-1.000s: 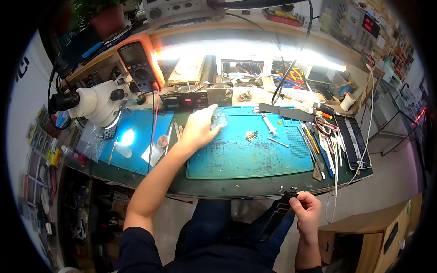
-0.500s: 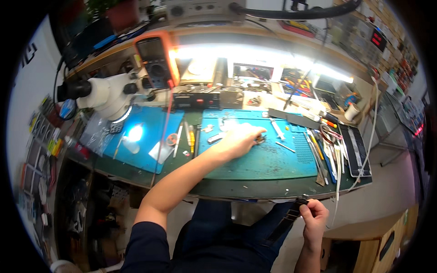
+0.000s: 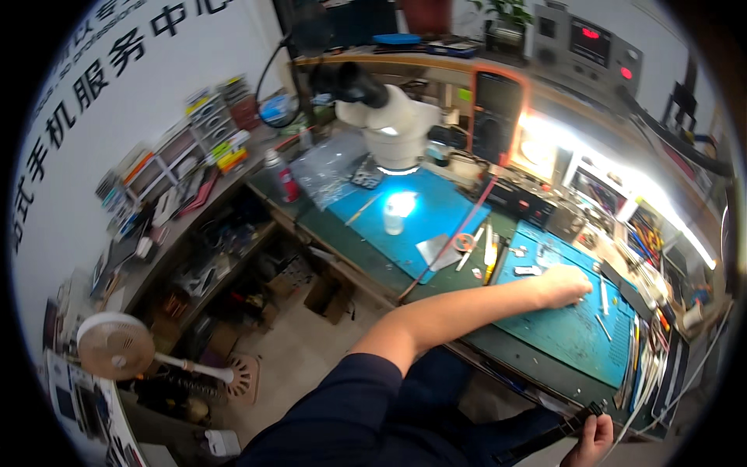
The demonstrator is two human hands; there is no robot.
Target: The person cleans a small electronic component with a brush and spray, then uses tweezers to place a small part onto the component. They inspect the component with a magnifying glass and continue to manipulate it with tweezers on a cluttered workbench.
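Note:
My left hand (image 3: 563, 286) is closed low over the blue work mat (image 3: 537, 327), fingertips down. What it holds or touches is hidden under the fingers. Just left of it on the mat lie a small dark oblong part with a pale edge (image 3: 527, 271) and small pale pieces (image 3: 519, 251). At the lower right, in front of the bench edge, my right hand (image 3: 591, 440) pinches one end of a long black strap (image 3: 545, 440) with small shiny fittings. The strap slants down across my lap. To the right of my left hand lies a white syringe (image 3: 604, 296).
A white microscope (image 3: 393, 124) lights a second blue mat (image 3: 373, 241) with a small bottle (image 3: 394, 221) on it. An orange multimeter (image 3: 498, 117) stands behind. Several hand tools (image 3: 642, 354) line the right side. A fan (image 3: 117, 346) stands at the lower left.
The view has swung to the left, bringing the wall, side shelves and fan into sight. My left hand stays over the mat; my right hand still holds the strap.

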